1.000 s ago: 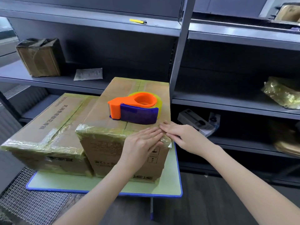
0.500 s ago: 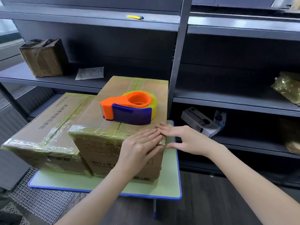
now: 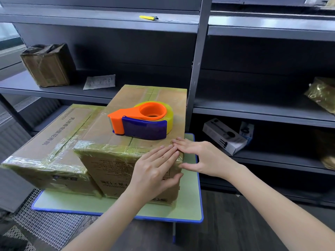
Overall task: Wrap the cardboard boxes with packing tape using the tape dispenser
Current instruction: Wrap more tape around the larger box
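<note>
Cardboard box (image 3: 101,132), left hand (image 3: 155,168), right hand (image 3: 201,156) flat

Two bare forearms shown from the lower edge of the frame, left forearm (image 3: 108,221) at lower centre, right forearm (image 3: 272,201) at lower right, skin left uncovered throughout, left grip (image 3: 154,171) and right grip (image 3: 201,156) bare, fingernails (image 3: 161,146) kept short and plain
</note>
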A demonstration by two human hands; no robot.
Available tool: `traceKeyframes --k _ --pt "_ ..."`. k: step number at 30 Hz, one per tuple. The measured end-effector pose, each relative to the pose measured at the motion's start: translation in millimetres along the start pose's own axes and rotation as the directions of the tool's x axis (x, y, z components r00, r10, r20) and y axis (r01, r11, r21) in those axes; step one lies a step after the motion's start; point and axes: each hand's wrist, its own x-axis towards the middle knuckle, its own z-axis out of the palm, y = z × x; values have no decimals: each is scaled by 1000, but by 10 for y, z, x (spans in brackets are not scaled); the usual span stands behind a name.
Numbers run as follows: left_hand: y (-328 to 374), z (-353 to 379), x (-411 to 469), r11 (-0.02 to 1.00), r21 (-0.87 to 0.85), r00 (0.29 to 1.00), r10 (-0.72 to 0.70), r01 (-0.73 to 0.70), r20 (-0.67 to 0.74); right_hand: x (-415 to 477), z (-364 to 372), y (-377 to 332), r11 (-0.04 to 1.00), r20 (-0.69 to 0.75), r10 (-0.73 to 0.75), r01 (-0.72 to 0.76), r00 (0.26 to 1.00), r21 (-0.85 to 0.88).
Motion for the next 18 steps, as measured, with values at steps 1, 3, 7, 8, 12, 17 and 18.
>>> traceKeyframes --k 1,3,7,8,12,17,18 --pt "-4 7 4 1000 5 1000 4 -4 -8 0 -2 -4 1000 1 5 -5 1000 8" --pt "-10 24 8 1000 18 1000 10 -10 -19 1 -10 -3 1000 8 7 -7 1000 18" --pt "-34 29 5 999 22 1000 26 -26 -8 15 -35 -23 999 -10 25 -24 1000 47" --pt "-36 24 7 999 22 1000 28 -28 -7 21 -33 -31 999 -18 22 -22 1000 29" --pt "16 24 3 1000 4 999 -25 25 -24 9 19 -56 999 -52 2 -5 999 -45" --pt "34 17 11 996 -46 997 -82 82 6 -16 31 -42 1000 -55 17 -16 998 15" --pt "31 17 18 996 -49 997 -77 78 12 -15 21 -42 999 -46 28 -26 999 40"
